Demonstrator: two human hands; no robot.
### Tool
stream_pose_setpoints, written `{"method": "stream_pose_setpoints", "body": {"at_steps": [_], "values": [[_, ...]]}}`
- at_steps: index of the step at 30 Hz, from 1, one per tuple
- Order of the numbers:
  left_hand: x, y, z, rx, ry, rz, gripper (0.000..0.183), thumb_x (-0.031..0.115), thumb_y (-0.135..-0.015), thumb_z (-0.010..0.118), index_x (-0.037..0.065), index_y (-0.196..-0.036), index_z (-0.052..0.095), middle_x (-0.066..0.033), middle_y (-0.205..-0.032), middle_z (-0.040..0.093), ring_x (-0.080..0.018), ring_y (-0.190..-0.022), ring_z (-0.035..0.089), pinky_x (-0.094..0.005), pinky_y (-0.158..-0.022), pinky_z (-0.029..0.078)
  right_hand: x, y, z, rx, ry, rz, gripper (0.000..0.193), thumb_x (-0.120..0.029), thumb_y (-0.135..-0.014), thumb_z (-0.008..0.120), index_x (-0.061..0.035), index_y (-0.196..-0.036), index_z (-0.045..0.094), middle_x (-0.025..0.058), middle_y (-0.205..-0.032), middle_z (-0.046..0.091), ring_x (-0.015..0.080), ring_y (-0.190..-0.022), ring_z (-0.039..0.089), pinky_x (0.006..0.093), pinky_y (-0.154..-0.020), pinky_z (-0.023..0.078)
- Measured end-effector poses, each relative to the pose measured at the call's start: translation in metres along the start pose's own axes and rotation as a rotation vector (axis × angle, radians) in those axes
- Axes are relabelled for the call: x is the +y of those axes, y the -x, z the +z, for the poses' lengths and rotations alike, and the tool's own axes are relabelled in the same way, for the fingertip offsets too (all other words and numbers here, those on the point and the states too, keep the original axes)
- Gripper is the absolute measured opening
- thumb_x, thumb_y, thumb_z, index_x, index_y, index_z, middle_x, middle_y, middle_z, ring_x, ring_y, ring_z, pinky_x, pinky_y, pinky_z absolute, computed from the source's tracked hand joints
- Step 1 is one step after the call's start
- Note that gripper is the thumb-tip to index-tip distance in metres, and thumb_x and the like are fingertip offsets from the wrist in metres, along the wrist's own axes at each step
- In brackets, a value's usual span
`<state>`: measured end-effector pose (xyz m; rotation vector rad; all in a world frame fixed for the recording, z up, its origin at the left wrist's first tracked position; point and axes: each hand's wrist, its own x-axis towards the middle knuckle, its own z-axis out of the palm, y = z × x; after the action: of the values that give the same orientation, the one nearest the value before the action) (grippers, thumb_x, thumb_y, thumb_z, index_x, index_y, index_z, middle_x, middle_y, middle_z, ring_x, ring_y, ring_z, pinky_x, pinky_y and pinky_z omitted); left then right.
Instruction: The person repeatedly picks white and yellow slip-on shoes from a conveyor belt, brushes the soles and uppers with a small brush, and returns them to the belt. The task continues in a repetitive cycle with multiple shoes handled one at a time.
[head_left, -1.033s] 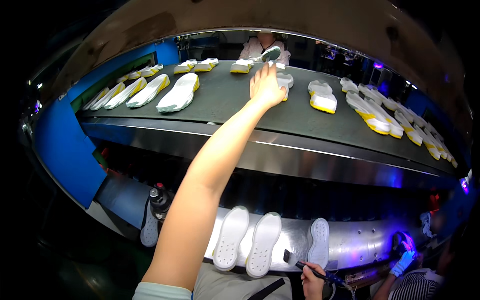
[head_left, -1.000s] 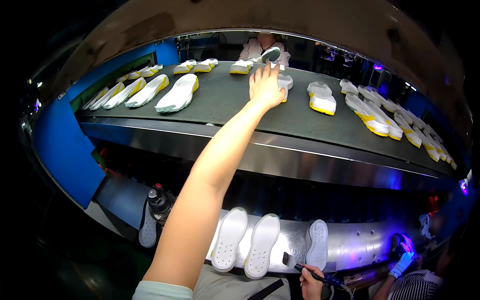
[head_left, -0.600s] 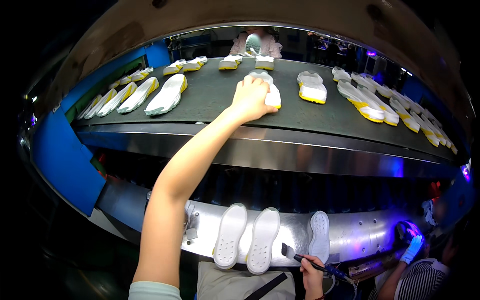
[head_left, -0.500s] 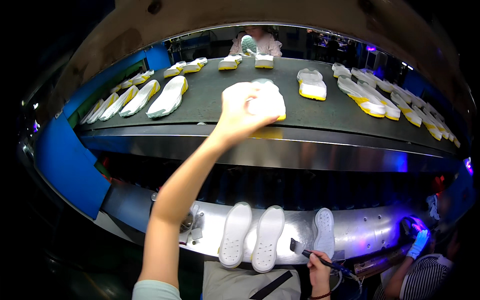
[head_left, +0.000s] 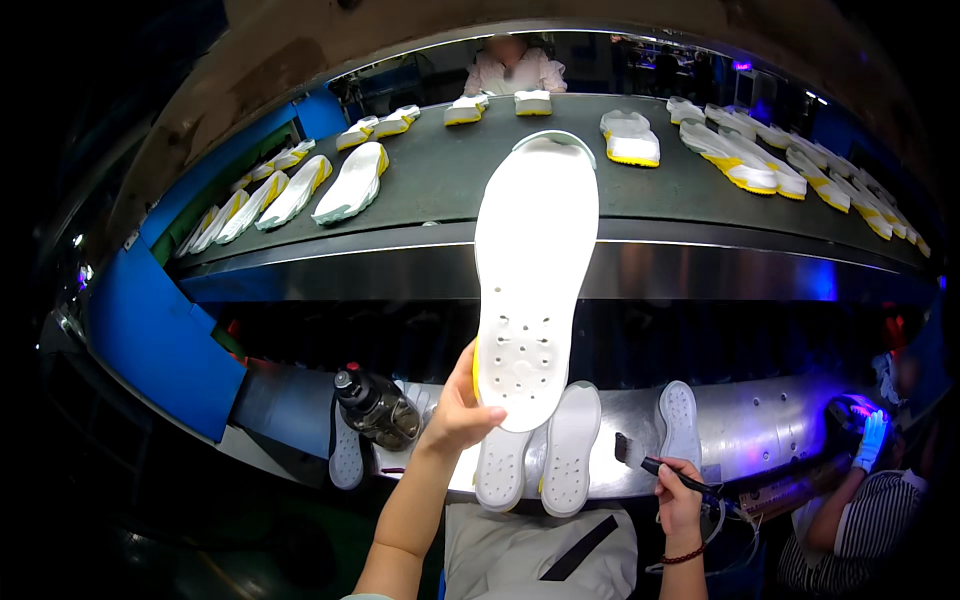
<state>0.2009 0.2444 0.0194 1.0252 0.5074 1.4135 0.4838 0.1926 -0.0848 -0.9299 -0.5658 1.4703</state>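
Observation:
A white shoe sole, with small holes toward its lower end, stands upright before me, its inner face toward me. My left hand grips its lower left edge, thumb on the face and fingers behind. Low on the right, my right hand is closed round the black handle of a flat brush, its bristles pointing left over the metal ledge. On that ledge lie two white soles, one partly behind the held sole and another beside it. A third sole rests just beyond the brush.
White-and-yellow soles line the dark conveyor belt ahead, several on each side. A dark bottle stands on the ledge at left, near another sole. A co-worker's gloved hand is at right; another person sits across the belt.
My left hand has come back from the belt with the sole, now held close and upright. The bottle, hidden by my arm before, now shows. My right hand still holds the brush.

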Motion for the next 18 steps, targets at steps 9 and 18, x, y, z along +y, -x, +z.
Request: {"method": "stream_pose_setpoints", "body": {"at_steps": [9, 18], "values": [[-0.016, 0.038, -0.007, -0.002, -0.036, -0.054, 0.092, 0.007, -0.053, 0.067, 0.003, -0.13, 0.017, -0.0125, -0.126, 0.034, -0.0229, -0.116, 0.036, -0.0327, -0.096, 0.029, -0.004, 0.002, -0.003, -0.022, 0.018, -0.023, 0.012, 0.0, -0.076, 0.054, 0.001, -0.089, 0.053, 0.0137, -0.088, 0.059, 0.0096, -0.056, 0.049, 0.0201, -0.054, 0.041], [-0.097, 0.078, -0.005, -0.032, 0.741, -0.59, 0.076, 0.051, -0.076, 0.046, 0.004, -0.13, 0.022, -0.02, -0.122, 0.038, -0.0342, -0.105, 0.046, -0.0448, -0.088, 0.039, -0.004, -0.006, -0.004, -0.014, -0.045, -0.025, 0.014, 0.0, -0.076, 0.053, 0.0014, -0.09, 0.053, 0.0144, -0.091, 0.058, 0.0097, -0.056, 0.047, 0.0202, -0.054, 0.04]]}}
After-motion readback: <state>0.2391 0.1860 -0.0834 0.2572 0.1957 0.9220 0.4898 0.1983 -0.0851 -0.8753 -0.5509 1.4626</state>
